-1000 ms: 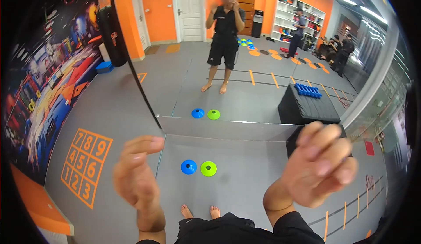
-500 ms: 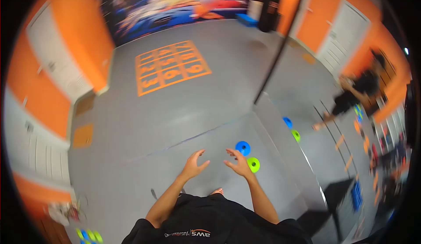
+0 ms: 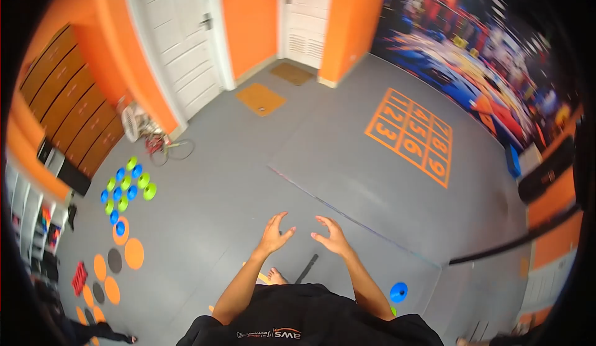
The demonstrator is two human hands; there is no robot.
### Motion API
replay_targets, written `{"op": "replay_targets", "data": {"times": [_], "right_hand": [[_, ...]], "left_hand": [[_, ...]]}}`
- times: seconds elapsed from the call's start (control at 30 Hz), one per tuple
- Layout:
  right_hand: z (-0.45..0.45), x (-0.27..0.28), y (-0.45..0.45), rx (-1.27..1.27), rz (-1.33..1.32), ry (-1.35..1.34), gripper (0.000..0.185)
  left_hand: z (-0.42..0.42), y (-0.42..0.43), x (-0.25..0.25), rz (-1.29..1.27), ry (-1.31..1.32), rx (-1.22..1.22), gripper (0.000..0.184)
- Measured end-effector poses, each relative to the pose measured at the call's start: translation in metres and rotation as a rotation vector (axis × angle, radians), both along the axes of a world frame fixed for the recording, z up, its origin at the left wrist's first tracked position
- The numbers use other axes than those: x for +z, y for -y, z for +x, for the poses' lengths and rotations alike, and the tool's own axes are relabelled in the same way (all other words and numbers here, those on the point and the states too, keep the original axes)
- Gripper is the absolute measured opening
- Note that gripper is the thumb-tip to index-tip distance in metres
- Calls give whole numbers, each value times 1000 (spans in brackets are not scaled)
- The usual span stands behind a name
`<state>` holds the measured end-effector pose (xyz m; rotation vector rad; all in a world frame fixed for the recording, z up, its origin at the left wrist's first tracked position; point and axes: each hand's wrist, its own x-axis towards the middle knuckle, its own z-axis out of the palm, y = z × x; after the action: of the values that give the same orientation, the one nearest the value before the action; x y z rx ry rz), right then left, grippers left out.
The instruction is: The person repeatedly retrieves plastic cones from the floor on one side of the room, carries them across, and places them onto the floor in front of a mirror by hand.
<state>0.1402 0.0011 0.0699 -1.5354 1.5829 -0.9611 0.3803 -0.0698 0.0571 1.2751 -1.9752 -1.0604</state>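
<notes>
Clearly, we see that the view has turned since half a second ago: the group of blue and green disc cones [image 3: 125, 183], cut off before, now shows whole at left. The left hand [image 3: 273, 235] and the right hand [image 3: 331, 236] stay open and empty, fingers curved, above the smooth grey floor [image 3: 248, 153]. Right of the right forearm lies a round blue disc cone [image 3: 398, 292] with dark centre; beside it, we make out only a sliver of a bright green disc cone [image 3: 393, 310].

On my feed, the right arm [image 3: 367, 289] and shirt [image 3: 335, 321] mask most of one green cone [image 3: 393, 311]. The frame edge crops another person [image 3: 96, 332] at lower left. I cannot resolve the white shelf's [image 3: 23, 197] contents.
</notes>
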Motion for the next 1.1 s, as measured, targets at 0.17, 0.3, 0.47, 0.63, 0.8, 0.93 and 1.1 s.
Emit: {"op": "replay_targets", "data": {"times": [0.17, 0.3, 0.47, 0.63, 0.8, 0.93, 1.1], "right_hand": [[113, -10, 93, 311, -22, -57, 63], [184, -18, 148, 486, -37, -84, 66], [263, -4, 218, 656, 79, -17, 65], [334, -14, 309, 792, -17, -21, 71], [398, 19, 402, 910, 35, -3, 70], [440, 14, 455, 999, 44, 8, 70], [508, 0, 489, 1100, 92, -1, 70]], "left_hand": [[116, 37, 3, 8, -2, 263, 68], [182, 53, 0, 0, 9, 459, 67], [245, 78, -8, -64, 13, 656, 66], [306, 119, -8, -90, 64, 845, 65], [351, 173, 8, -68, 66, 1040, 65], [377, 196, 9, -41, 63, 1143, 64], [413, 207, -3, -40, 59, 1277, 64]]}}
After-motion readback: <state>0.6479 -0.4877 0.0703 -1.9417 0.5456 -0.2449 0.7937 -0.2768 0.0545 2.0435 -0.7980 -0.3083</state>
